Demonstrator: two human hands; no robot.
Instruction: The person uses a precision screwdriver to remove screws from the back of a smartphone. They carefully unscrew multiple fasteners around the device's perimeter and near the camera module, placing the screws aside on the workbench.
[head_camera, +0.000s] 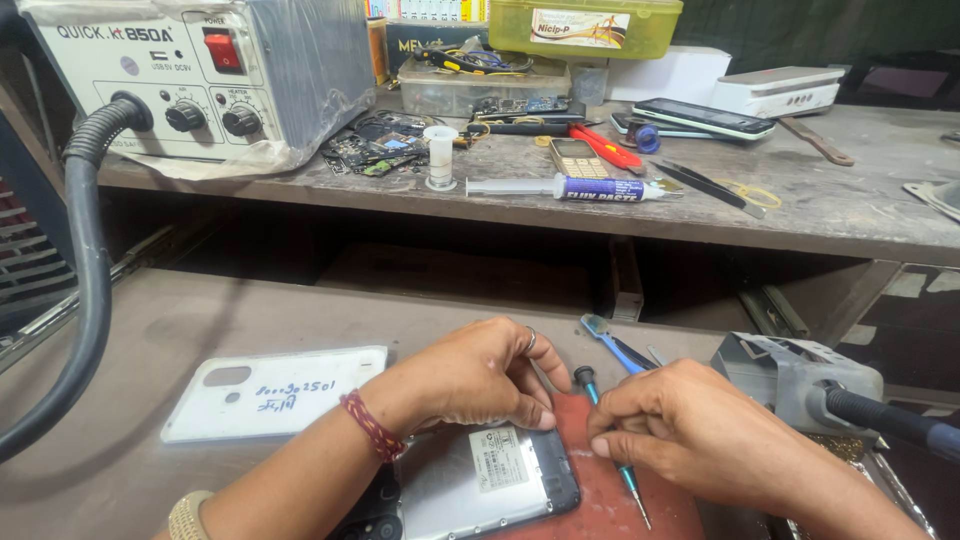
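Phone: an opened smartphone (480, 480) lies back-side up at the near edge of the bench, at 6 o'clock in the view, its lower part on a red mat (600, 490)
Left hand: the left hand (470, 375) rests palm down on the phone's upper edge, fingers curled together and pressing on it; a ring on one finger, a red thread band at the wrist
Right hand: the right hand (690, 425) sits at 3 o'clock from the phone, fingers closed around a thin screwdriver (610, 440)
Screwdriver: tilted, dark cap up between the two hands, metal tip down on the red mat just beside the phone's right edge
Back cover: a white phone cover (270, 392) lies flat at 9 o'clock from the phone, apart from it, handwriting on it
Brush: a blue-handled brush (610, 340) lies at 1 o'clock, just beyond the hands
Tool stand: a grey metal holder (790, 375) with a dark handle in it, at 3 o'clock
Shelf: a raised wooden shelf (850, 210) at 12 o'clock carries a white syringe tube (570, 187), a keypad phone (572, 157), tweezers (715, 185) and a hot-air station (190, 75) at 10 o'clock, its black hose (90, 260) curving down the left side
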